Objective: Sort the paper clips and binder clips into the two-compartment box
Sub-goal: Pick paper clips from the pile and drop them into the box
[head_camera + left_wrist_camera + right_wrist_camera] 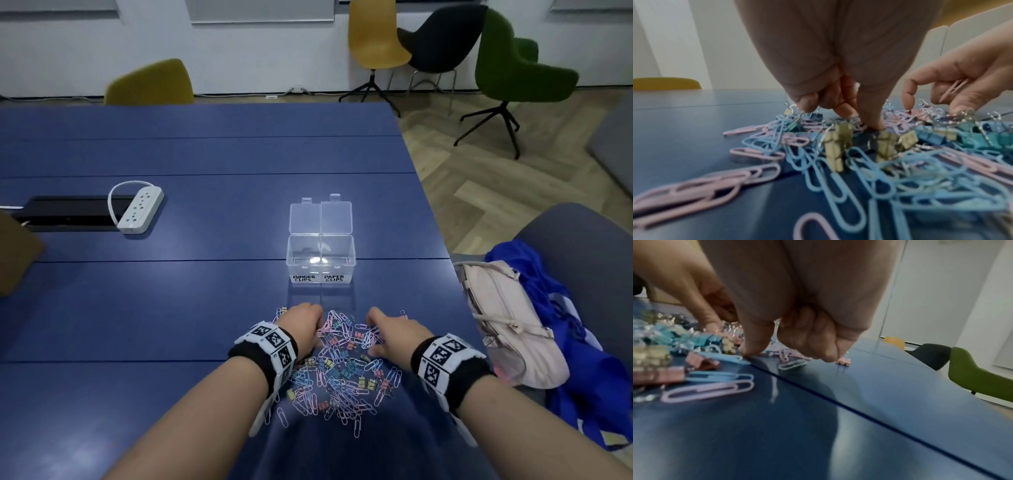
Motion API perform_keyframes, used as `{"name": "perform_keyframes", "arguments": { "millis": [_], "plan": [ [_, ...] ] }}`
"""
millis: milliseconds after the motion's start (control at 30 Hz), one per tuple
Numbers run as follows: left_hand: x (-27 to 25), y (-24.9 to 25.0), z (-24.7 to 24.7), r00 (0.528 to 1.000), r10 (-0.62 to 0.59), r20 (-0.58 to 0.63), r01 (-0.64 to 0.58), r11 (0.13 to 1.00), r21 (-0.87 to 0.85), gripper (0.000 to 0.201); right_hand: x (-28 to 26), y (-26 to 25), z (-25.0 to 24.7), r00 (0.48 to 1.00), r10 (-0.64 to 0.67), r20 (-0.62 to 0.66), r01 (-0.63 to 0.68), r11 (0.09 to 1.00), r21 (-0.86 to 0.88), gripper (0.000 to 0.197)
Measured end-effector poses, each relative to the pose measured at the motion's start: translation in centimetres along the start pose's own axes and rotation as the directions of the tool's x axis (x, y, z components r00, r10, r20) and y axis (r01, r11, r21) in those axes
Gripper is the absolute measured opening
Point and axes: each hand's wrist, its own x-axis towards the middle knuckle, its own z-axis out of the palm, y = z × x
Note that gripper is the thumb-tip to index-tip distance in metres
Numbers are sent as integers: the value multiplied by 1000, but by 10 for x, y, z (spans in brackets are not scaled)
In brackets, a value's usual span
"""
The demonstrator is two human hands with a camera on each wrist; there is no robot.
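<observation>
Nearest the person, a mixed pile of clips (342,373) lies spread on the blue table (171,308). Pastel pink and blue paper clips (828,186) form the loose near fringe. Small binder clips (838,142) in yellow, teal, blue and pink sit tangled among them toward the middle.

Both hands work the far edge of the pile. The left hand (301,325) is palm down with curled fingers, and one fingertip (875,125) presses into the clips beside a yellow binder clip. Whether it has anything pinched cannot be told. The right hand (394,330) holds a pink paper clip (953,89) tucked under its curled fingers, seen from the left wrist view, while its thumb (754,344) presses a blue paper clip (725,357) against the table.

Beyond the hands, well apart from the pile, stands the clear two-compartment box (321,260). Both lids are open. The left compartment is labelled BINDER CLIPS, the right PAPER CLIPS. Both appear empty, so sorting has likely barely begun.

Further off, a white power strip (140,209) lies on the table to the left. A pale handbag (507,318) rests on a seat to the right.

Hazards from this position:
- Interlinked clips may lift as a chain and carry a binder clip into the PAPER CLIPS side.
- A clip held loosely in the palm may drop during transfer.
- Sweeping motions may push fringe clips off the near table edge.
- A careless drop near the centre divider may land in the wrong compartment.
</observation>
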Motion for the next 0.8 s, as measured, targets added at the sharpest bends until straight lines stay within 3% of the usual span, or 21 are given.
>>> {"name": "perform_keyframes", "arguments": {
  "millis": [167, 267, 333, 467, 533, 567, 633, 700, 767, 800],
  "plan": [
    [-3, 0, 1, 999, -4, 43, 0, 997, 83, 9, 5, -14, 10, 999, -33, -16, 31, 994, -106, 16],
    [-4, 0, 3, 999, -11, 39, 9, 999, 52, 6, 7, -19, 17, 1000, -30, -8, 28, 984, -173, 23],
    [-7, 0, 2, 999, -35, -15, 34, 997, -65, 9, 7, -21, 19, 1000, -10, 2, 10, 988, -151, 24],
    [-25, -11, -9, 986, -123, -116, 73, 928, -366, 11, 2, -12, 19, 997, -24, -74, 35, 989, 144, 9],
    [-32, -21, -14, 984, -149, -94, 81, 858, -508, 17, -2, -5, 18, 992, -3, -128, 50, 929, 367, 17],
    [-34, -26, -14, 984, -162, -74, 92, 817, -569, 20, -6, -2, 18, 990, 42, -138, 37, 850, 526, 21],
    [-38, -32, -13, 973, -229, -22, 144, 680, -719, 24, -11, 1, 20, 984, 157, -82, -19, 555, 831, 26],
    [-40, -34, -9, 950, -306, 64, 183, 378, -908, 25, -16, 2, 23, 978, 207, -22, -45, 314, 948, 30],
    [-43, -35, -7, 938, -311, 152, 180, 64, -982, 26, -19, 4, 27, 975, 222, -4, -43, 207, 977, 31],
    [-46, -35, -7, 939, -295, 179, 177, -31, -984, 26, -20, 5, 29, 974, 227, -3, -40, 182, 982, 31]
  ]
}}
